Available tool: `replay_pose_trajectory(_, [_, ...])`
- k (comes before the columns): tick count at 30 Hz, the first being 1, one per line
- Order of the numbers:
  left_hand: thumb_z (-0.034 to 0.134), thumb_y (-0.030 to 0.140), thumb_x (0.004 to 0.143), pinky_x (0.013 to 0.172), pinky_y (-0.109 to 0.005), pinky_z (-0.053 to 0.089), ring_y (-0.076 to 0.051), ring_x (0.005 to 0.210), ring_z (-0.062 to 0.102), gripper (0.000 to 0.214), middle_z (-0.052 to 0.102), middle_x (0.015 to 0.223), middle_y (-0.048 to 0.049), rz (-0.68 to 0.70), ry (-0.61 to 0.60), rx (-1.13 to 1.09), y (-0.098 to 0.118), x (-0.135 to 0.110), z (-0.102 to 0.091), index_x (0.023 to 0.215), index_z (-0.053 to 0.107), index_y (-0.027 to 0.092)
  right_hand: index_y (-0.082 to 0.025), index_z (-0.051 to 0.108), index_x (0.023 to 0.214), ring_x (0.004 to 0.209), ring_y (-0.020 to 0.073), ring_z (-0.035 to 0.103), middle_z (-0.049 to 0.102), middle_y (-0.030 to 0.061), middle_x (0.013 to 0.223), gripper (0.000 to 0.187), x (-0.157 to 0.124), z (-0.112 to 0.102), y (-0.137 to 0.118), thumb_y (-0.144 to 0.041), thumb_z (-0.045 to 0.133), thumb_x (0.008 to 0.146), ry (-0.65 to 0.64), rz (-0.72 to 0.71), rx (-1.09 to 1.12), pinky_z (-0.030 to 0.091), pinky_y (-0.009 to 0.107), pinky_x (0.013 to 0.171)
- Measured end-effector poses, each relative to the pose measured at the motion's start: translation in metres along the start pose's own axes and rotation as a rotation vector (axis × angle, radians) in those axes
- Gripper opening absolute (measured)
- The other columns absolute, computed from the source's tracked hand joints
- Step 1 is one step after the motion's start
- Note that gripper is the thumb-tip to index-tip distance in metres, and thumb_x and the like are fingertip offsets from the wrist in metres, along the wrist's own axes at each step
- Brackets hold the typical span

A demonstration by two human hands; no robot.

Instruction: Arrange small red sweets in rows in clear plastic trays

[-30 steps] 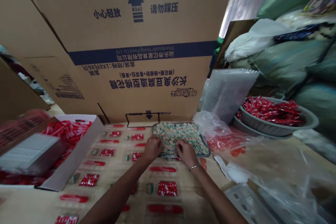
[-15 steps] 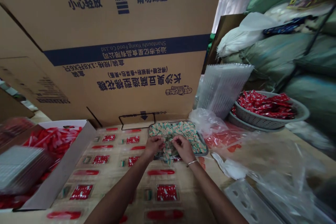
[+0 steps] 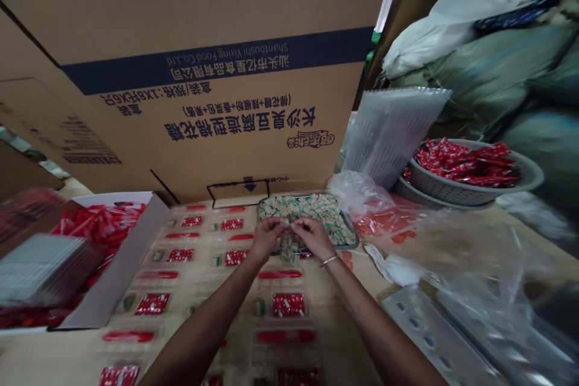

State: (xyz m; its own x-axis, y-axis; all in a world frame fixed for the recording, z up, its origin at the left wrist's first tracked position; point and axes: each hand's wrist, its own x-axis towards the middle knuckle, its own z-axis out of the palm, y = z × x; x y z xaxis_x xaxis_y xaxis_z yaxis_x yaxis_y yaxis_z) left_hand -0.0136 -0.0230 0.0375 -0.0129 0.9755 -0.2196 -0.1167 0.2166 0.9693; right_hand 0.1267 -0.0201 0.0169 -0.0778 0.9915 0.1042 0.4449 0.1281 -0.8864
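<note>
Over a grey tray (image 3: 354, 241) heaped with small beige-and-green packets (image 3: 326, 210), both hands come close together. My left hand (image 3: 268, 236) is closed in a pinch, its fingertips near the right hand's. My right hand (image 3: 313, 235), with a bracelet at the wrist, is also pinched. A small pale piece shows between the fingertips, too small to name for certain. Left of and below the hands lie rows of clear trays, each with a red packet (image 3: 288, 304), a small green-and-beige piece (image 3: 259, 307) and a red stick-like item (image 3: 279, 274).
A large cardboard box (image 3: 226, 132) stands behind the tray. At left, a white carton (image 3: 117, 265) holds red items and stacked clear trays (image 3: 40, 268). A grey basket (image 3: 461, 192) of red packets and upright clear trays (image 3: 391, 132) stand at right, near loose plastic film (image 3: 488, 253).
The view has tipped downward, so the scene sits higher in the picture. My hands have drawn closer together, fingertips now nearly meeting over the tray's front.
</note>
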Motion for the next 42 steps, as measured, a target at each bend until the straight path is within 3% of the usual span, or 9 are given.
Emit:
replay_pose_trajectory(3, [0.068, 0.027, 0.056, 0.049, -0.021, 0.041, -0.01, 0.046, 0.052, 0.015, 0.057, 0.05, 0.0044, -0.048, 0.007, 0.086, -0.009, -0.016, -0.019, 0.06, 0.059, 0.016, -0.018, 0.06, 0.065, 0.059, 0.0143, 0.057, 0.062, 0.001, 0.06, 0.008, -0.026, -0.009, 0.001, -0.021, 0.057, 0.071, -0.052, 0.047, -0.172, 0.035, 0.022, 0.055])
replay_pose_trajectory(6, [0.066, 0.017, 0.052, 0.045, -0.019, 0.033, -0.008, 0.042, 0.043, 0.012, 0.047, 0.042, 0.0074, -0.062, -0.018, 0.177, -0.021, -0.034, -0.029, 0.049, 0.054, 0.016, -0.018, 0.06, 0.058, 0.061, 0.0172, 0.059, 0.063, 0.0035, 0.058, 0.011, -0.051, -0.011, 0.004, -0.015, 0.058, 0.069, -0.086, 0.102, -0.322, 0.032, 0.023, 0.055])
replay_pose_trajectory(11, [0.059, 0.01, 0.053, 0.048, -0.019, 0.026, -0.007, 0.047, 0.037, 0.012, 0.044, 0.043, 0.0077, -0.025, -0.047, 0.244, -0.031, -0.045, -0.018, 0.044, 0.053, 0.016, -0.018, 0.065, 0.074, 0.067, 0.0177, 0.062, 0.067, 0.0044, 0.069, 0.012, -0.064, 0.008, 0.004, -0.013, 0.055, 0.072, -0.083, 0.119, -0.379, 0.033, 0.023, 0.056])
replay_pose_trajectory(16, [0.059, 0.012, 0.053, 0.049, -0.02, 0.029, -0.008, 0.047, 0.039, 0.009, 0.044, 0.042, 0.0071, 0.002, -0.073, 0.229, -0.021, -0.037, -0.002, 0.045, 0.057, 0.015, -0.018, 0.064, 0.071, 0.065, 0.0149, 0.061, 0.067, 0.0012, 0.067, 0.017, -0.046, 0.02, 0.0, -0.006, 0.052, 0.068, -0.044, 0.069, -0.27, 0.039, 0.021, 0.058])
replay_pose_trajectory(23, [0.066, 0.022, 0.053, 0.048, -0.019, 0.034, -0.007, 0.045, 0.042, 0.01, 0.049, 0.045, 0.0065, 0.059, 0.004, 0.105, 0.011, 0.004, 0.004, 0.054, 0.059, 0.015, -0.018, 0.063, 0.071, 0.065, 0.0156, 0.059, 0.066, 0.0015, 0.068, 0.015, -0.01, -0.011, -0.007, -0.011, 0.05, 0.068, 0.059, -0.026, -0.104, 0.041, 0.024, 0.062])
replay_pose_trajectory(27, [0.074, 0.026, 0.048, 0.047, -0.02, 0.037, -0.008, 0.044, 0.045, 0.018, 0.052, 0.045, 0.005, 0.054, -0.01, 0.042, 0.006, -0.01, -0.004, 0.055, 0.061, 0.014, -0.019, 0.061, 0.067, 0.057, 0.0143, 0.056, 0.062, -0.0006, 0.061, 0.009, -0.029, -0.013, -0.009, -0.021, 0.054, 0.07, 0.035, -0.061, 0.047, 0.04, 0.023, 0.056])
replay_pose_trajectory(32, [0.077, 0.033, 0.05, 0.057, -0.024, 0.046, -0.011, 0.053, 0.056, 0.027, 0.064, 0.06, 0.0001, 0.042, -0.048, -0.03, -0.011, -0.039, -0.004, 0.066, 0.066, 0.015, -0.018, 0.06, 0.07, 0.058, 0.0136, 0.055, 0.061, 0.0002, 0.062, 0.02, -0.042, 0.004, -0.011, -0.038, 0.056, 0.071, 0.049, -0.033, 0.266, 0.043, 0.024, 0.055])
replay_pose_trajectory(37, [0.075, 0.036, 0.055, 0.059, -0.026, 0.049, -0.013, 0.054, 0.059, 0.026, 0.066, 0.06, -0.0008, 0.035, -0.058, -0.034, -0.012, -0.042, -0.007, 0.068, 0.068, 0.015, -0.018, 0.058, 0.061, 0.045, 0.0116, 0.05, 0.055, -0.0022, 0.048, 0.033, -0.034, 0.019, -0.005, -0.05, 0.061, 0.064, 0.055, 0.088, 0.43, 0.041, 0.023, 0.046])
replay_pose_trajectory(42, [0.076, 0.027, 0.053, 0.064, -0.025, 0.048, -0.015, 0.062, 0.059, 0.016, 0.068, 0.064, -0.0015, 0.097, -0.053, 0.006, -0.014, -0.042, -0.009, 0.064, 0.07, 0.016, -0.017, 0.058, 0.065, 0.04, 0.0108, 0.049, 0.057, -0.0008, 0.049, 0.042, -0.042, 0.03, -0.001, -0.06, 0.059, 0.065, 0.095, 0.185, 0.488, 0.038, 0.022, 0.039])
